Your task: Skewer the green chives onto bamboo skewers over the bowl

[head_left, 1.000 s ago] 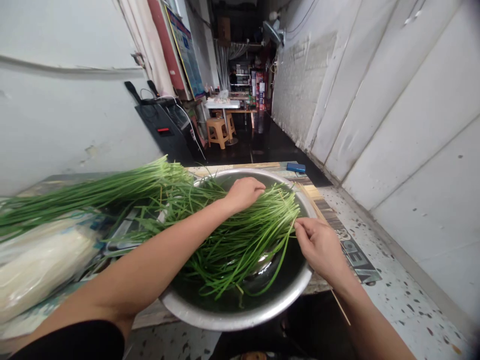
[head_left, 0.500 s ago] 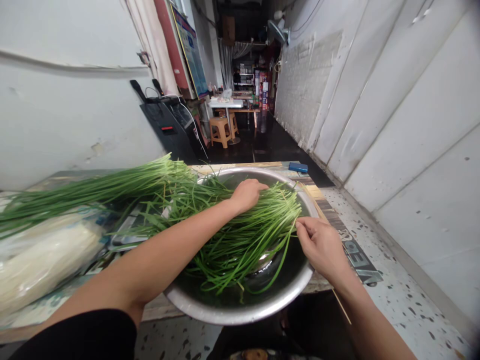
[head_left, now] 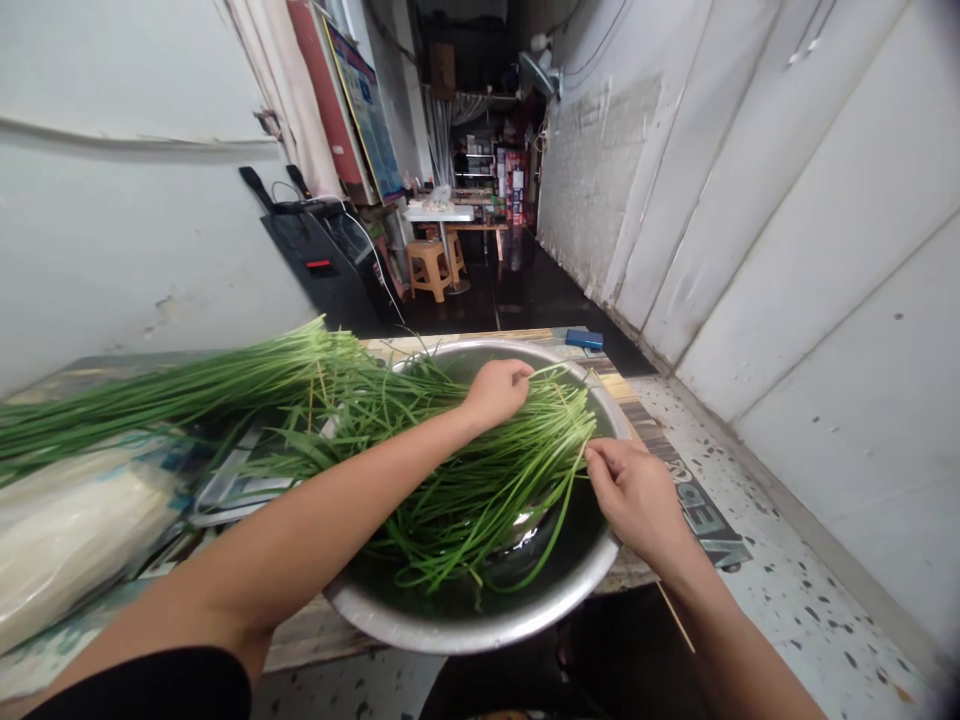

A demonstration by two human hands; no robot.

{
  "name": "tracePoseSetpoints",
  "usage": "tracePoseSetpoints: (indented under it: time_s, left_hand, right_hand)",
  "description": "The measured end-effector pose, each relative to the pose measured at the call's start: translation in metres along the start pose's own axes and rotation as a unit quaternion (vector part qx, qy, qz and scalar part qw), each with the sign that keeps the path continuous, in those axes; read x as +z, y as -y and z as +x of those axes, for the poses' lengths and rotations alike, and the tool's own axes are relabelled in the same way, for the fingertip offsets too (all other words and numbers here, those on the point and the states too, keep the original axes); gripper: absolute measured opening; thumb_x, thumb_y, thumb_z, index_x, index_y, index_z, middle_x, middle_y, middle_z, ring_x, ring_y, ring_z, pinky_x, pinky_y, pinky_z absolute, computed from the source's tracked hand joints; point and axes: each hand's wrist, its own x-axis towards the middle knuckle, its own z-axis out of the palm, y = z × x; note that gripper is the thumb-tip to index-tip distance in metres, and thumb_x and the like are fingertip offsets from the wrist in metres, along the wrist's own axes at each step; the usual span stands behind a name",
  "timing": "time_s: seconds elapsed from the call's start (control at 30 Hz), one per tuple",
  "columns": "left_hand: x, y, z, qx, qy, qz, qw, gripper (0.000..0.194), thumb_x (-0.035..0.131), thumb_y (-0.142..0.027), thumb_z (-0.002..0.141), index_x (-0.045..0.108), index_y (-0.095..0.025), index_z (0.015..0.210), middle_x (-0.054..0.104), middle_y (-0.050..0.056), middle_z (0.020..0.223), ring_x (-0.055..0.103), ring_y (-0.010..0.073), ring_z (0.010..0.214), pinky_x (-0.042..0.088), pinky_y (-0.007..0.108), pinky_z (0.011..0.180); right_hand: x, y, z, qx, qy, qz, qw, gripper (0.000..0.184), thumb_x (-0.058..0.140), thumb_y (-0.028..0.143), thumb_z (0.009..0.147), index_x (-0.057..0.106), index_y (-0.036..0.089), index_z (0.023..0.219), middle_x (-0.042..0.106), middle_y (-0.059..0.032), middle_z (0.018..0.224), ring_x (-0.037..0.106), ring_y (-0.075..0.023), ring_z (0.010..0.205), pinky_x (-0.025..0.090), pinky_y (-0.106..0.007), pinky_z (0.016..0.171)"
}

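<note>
A large metal basin (head_left: 480, 635) holds a loose pile of garlic chives (head_left: 480, 490), pale stem ends to the right and green leaves to the left. My left hand (head_left: 499, 392) reaches over the pile, its thumb and finger closed on a chive stem that points right. At the basin's right rim, my right hand (head_left: 630, 490) is pinched around a thin bamboo skewer (head_left: 675, 617), whose lower end sticks out beneath the wrist. Its fingertips are beside the pale stem ends; the skewer's stretch inside the hand is hidden.
A second bunch of chives (head_left: 225, 385) lies left of the basin, above a plastic bag of something white (head_left: 90, 530) and a clear tray (head_left: 225, 480). More skewers (head_left: 626, 395) lie by the right rim. A blue box (head_left: 584, 339) sits at the table's far edge.
My left fingers have gone from resting on the pile to pinching a stem that they lift slightly. My right hand stays almost where it was. The view shifts slightly.
</note>
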Motion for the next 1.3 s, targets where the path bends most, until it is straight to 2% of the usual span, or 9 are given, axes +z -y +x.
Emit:
tracePoseSetpoints:
  time_s: [0.1,0.2,0.3,0.5,0.67,0.83,1.07,1.3]
  left_hand:
    - [-0.001,-0.008,-0.005,-0.048,0.009,-0.108,0.993,0.029,0.053,-0.024,0.078,0.07,-0.015,0.099,0.066,0.003,0.071,0.055,0.0124,0.062,0.042,0.022,0.061]
    - [-0.002,-0.015,-0.01,-0.105,0.046,-0.216,0.97,0.033,0.053,-0.027,0.079,0.066,-0.014,0.105,0.057,-0.001,0.057,0.04,0.0067,0.044,0.031,0.019,0.045]
    - [-0.004,-0.02,-0.013,-0.142,0.092,-0.294,0.941,0.032,0.056,-0.027,0.078,0.066,-0.012,0.104,0.057,0.0,0.061,0.036,0.0042,0.042,0.026,0.017,0.04]
    - [-0.001,-0.023,-0.016,-0.153,0.087,-0.304,0.936,0.02,0.06,-0.02,0.074,0.069,-0.008,0.087,0.065,0.007,0.075,0.049,0.0062,0.053,0.039,0.019,0.048]
    - [0.001,-0.023,-0.017,-0.166,0.085,-0.33,0.925,0.022,0.06,-0.016,0.073,0.068,-0.008,0.092,0.064,0.005,0.07,0.049,0.0058,0.052,0.039,0.019,0.049]
    - [0.0,-0.025,-0.017,-0.174,0.067,-0.326,0.927,0.023,0.06,-0.014,0.073,0.068,-0.007,0.093,0.065,0.005,0.069,0.05,0.0056,0.052,0.04,0.019,0.05]
    - [0.0,-0.027,-0.018,-0.187,0.062,-0.332,0.923,0.023,0.061,-0.014,0.072,0.068,-0.006,0.094,0.068,0.008,0.075,0.052,0.0058,0.054,0.041,0.019,0.052]
    - [0.001,-0.026,-0.018,-0.188,0.057,-0.336,0.921,0.024,0.062,-0.015,0.071,0.068,-0.006,0.093,0.068,0.007,0.072,0.052,0.0062,0.054,0.042,0.019,0.051]
  right_hand:
    - [-0.001,0.001,-0.001,0.003,0.002,0.005,1.0,0.03,0.038,0.026,0.087,0.047,0.019,0.06,0.048,0.0002,0.051,0.047,-0.0148,0.058,0.03,-0.024,0.058]
    - [-0.001,0.002,-0.001,0.006,0.006,0.01,1.0,0.029,0.038,0.025,0.087,0.047,0.019,0.06,0.046,0.0004,0.051,0.047,-0.0148,0.058,0.03,-0.024,0.058]
    - [-0.002,0.002,0.0,0.009,0.007,0.009,1.0,0.029,0.038,0.025,0.087,0.05,0.019,0.061,0.047,0.0,0.052,0.046,-0.0149,0.058,0.03,-0.024,0.058]
    - [-0.003,0.003,0.0,0.016,0.014,0.012,1.0,0.028,0.038,0.024,0.087,0.051,0.018,0.063,0.048,0.0,0.052,0.047,-0.0145,0.059,0.029,-0.024,0.059]
    - [-0.002,0.003,0.0,0.019,0.017,0.015,1.0,0.027,0.037,0.024,0.087,0.046,0.019,0.061,0.045,0.0005,0.052,0.046,-0.0142,0.059,0.029,-0.023,0.058]
    - [-0.003,0.003,0.0,0.018,0.017,0.016,1.0,0.028,0.037,0.024,0.087,0.042,0.018,0.06,0.044,0.0008,0.051,0.044,-0.0136,0.058,0.028,-0.023,0.058]
    - [-0.002,0.004,0.0,0.021,0.019,0.015,0.999,0.029,0.037,0.024,0.086,0.041,0.018,0.058,0.042,0.0009,0.05,0.043,-0.0134,0.057,0.027,-0.023,0.057]
    - [-0.002,0.003,0.0,0.017,0.014,0.011,1.0,0.028,0.038,0.025,0.087,0.043,0.018,0.059,0.044,0.0006,0.051,0.044,-0.0135,0.058,0.027,-0.023,0.057]
